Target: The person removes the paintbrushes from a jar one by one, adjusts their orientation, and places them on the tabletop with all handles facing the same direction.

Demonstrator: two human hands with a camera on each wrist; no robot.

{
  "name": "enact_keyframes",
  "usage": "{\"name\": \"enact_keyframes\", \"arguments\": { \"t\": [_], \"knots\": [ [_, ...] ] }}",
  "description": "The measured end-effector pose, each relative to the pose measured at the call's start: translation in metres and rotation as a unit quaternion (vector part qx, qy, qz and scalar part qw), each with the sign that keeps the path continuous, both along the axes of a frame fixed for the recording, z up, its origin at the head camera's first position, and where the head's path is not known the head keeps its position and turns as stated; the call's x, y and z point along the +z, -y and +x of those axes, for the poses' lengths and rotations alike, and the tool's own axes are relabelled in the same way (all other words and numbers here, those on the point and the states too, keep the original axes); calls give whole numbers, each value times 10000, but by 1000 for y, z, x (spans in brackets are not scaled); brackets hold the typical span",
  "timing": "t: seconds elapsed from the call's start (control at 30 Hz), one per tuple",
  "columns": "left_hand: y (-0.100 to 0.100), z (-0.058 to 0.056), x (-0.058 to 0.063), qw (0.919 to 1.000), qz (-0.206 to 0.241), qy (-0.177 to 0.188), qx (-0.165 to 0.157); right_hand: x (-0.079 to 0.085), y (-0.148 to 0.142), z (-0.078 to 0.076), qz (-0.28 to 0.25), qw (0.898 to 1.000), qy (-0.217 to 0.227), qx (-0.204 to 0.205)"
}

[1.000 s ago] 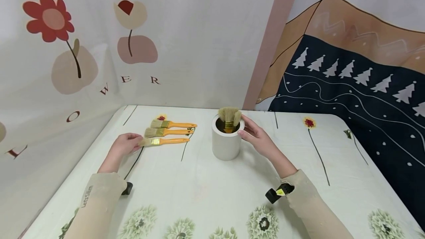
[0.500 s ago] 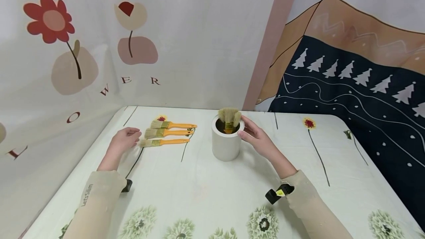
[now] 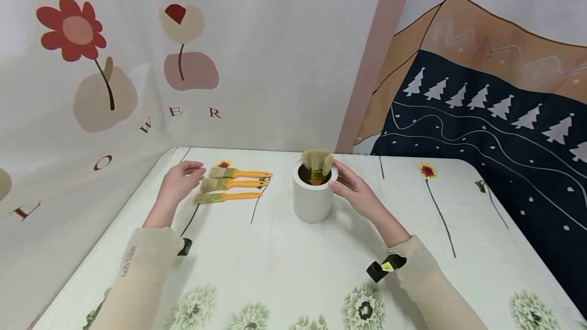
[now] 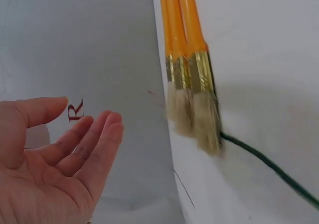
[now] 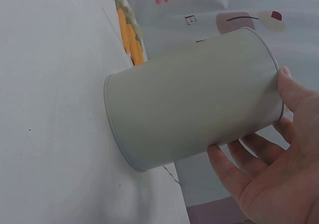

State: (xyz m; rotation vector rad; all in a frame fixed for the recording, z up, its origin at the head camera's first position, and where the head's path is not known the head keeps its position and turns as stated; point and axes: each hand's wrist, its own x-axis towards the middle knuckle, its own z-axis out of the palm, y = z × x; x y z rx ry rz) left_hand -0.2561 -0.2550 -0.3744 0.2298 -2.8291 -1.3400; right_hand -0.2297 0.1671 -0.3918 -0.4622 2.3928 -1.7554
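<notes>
Three paintbrushes with orange handles and pale bristles lie side by side on the table: the far brush (image 3: 247, 173), the middle brush (image 3: 243, 183) and the near brush (image 3: 238, 196). My left hand (image 3: 181, 183) hovers beside their bristle ends, its fingers extended and holding nothing; the left wrist view shows the palm (image 4: 50, 189) apart from the bristles. A white cylindrical pot (image 3: 313, 202) stands upright to the right of them. Bristles-up inside it are paintbrushes (image 3: 316, 159), their handles hidden. My right hand (image 3: 357, 192) holds the pot from its right side, thumb at the rim and fingers round the wall.
The table (image 3: 275, 269) has a white cloth printed with flowers. Behind it hangs a pale cloth (image 3: 275, 55) with flower prints and letters. A dark cloth with printed trees (image 3: 481, 121) hangs along the right side.
My left hand has moved away from the near brush, toward the back of the table and slightly right. The near brush has turned a little on the cloth. My right hand and the pot stay put.
</notes>
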Motion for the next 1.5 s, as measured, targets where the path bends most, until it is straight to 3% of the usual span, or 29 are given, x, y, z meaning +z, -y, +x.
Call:
{"name": "enact_keyframes", "arguments": {
  "t": [0.53, 0.93, 1.5],
  "knots": [
    [-49, -5, 18, 9949, 313, -843, -451, 0, 1, 0, 43, 10000, 25, -11],
    [-91, -1, 34, 9887, 619, -1060, -859, 1, 1, 0, 78, 10000, 22, -23],
    [-146, 5, 46, 9741, 858, -1427, -1532, 0, 0, 0, 92, 9999, 67, -65]
  ]
}}
